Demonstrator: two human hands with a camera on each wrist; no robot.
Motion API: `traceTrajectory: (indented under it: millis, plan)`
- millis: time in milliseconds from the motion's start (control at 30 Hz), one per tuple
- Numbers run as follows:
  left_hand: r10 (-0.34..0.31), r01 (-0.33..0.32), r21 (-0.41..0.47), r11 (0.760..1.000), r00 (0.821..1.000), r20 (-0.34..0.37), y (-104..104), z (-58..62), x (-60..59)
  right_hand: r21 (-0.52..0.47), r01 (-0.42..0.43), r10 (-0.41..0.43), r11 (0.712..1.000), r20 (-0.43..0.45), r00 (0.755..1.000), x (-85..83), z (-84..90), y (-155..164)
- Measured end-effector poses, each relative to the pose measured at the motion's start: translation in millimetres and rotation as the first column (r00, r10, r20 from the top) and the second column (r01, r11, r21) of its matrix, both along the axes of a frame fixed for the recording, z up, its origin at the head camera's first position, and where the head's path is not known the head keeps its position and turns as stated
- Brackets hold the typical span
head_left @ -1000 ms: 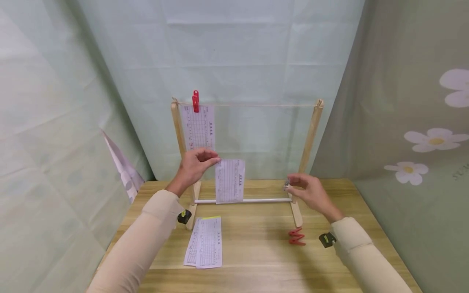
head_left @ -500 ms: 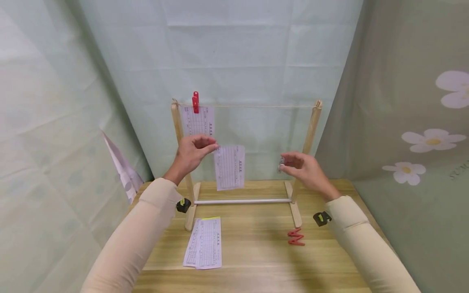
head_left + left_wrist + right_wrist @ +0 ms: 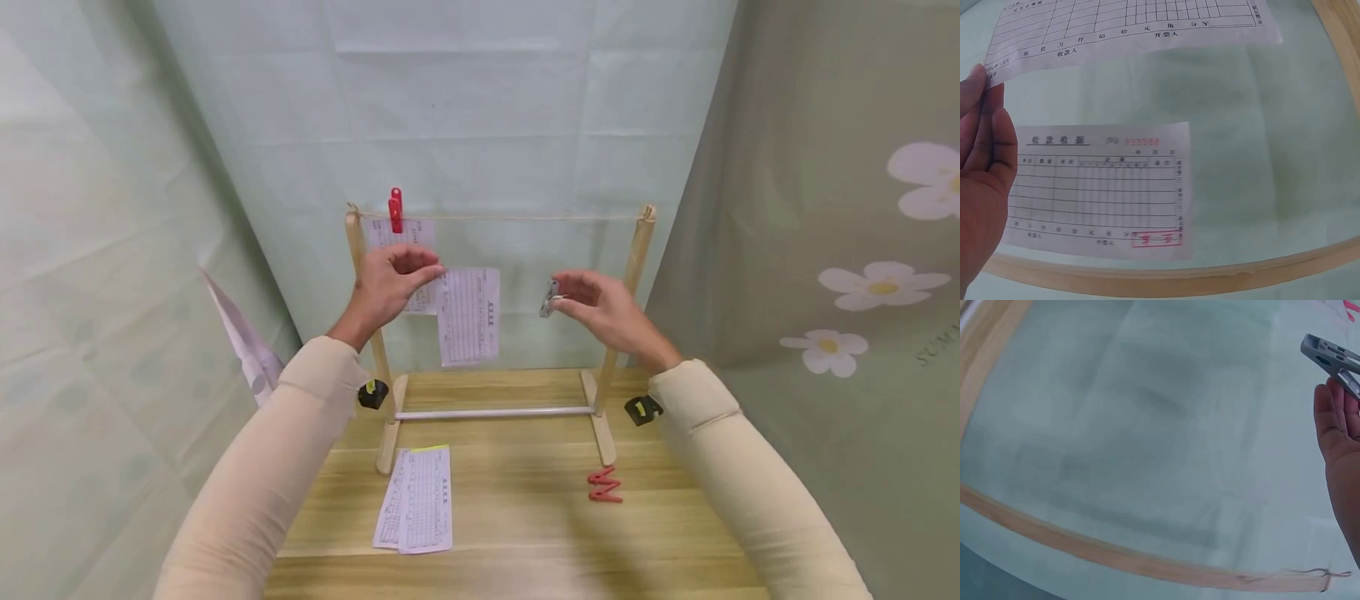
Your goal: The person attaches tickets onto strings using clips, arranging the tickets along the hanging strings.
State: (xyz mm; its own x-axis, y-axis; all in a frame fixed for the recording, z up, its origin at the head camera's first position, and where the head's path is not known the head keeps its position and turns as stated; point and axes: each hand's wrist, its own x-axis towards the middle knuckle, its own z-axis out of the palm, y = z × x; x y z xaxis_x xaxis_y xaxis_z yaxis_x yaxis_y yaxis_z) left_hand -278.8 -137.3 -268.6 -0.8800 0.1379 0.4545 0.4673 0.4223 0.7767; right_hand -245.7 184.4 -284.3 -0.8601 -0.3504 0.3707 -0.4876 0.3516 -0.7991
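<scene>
My left hand (image 3: 384,285) pinches a printed receipt slip (image 3: 468,321) by its upper left corner, and the slip hangs below the string (image 3: 517,218). In the left wrist view that slip (image 3: 1116,28) crosses the top. A grey clothespin (image 3: 549,298) is pinched between the thumb and fingers of my right hand (image 3: 600,307), to the right of the slip and apart from it. The right wrist view shows the clothespin (image 3: 1330,357) at its right edge. Behind my left hand, another receipt (image 3: 381,235) hangs from the string under a red clothespin (image 3: 396,211), partly hidden.
Wooden posts (image 3: 636,250) hold the string at both ends, joined low down by a white bar (image 3: 495,413). Overlapping receipts (image 3: 425,508) lie on the table (image 3: 517,533) at front left. Red clothespins (image 3: 604,485) lie near the right foot.
Both hands have risen, the left one lifting the receipt towards the string. The right hand has also moved left with the grey clothespin, nearer to the receipt.
</scene>
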Motion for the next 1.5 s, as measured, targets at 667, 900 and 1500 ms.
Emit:
traceTrajectory:
  millis: [667,900,1500]
  plan:
    - [0.062,-0.063,-0.008,0.998,0.995,-0.082,5.9,40.8,-9.0,0.131,0.037,-0.022,0.991,-0.115,0.993,-13.8,82.3,-39.9]
    - [0.115,-0.118,-0.006,0.993,0.979,-0.167,12.9,50.0,-12.3,0.129,0.019,0.003,0.991,-0.163,0.987,-20.7,103.6,-58.2]
    - [0.184,-0.186,0.007,0.983,0.966,-0.179,20.6,49.1,-15.3,0.044,0.060,-0.052,0.997,-0.165,0.985,-46.7,117.0,-84.4]
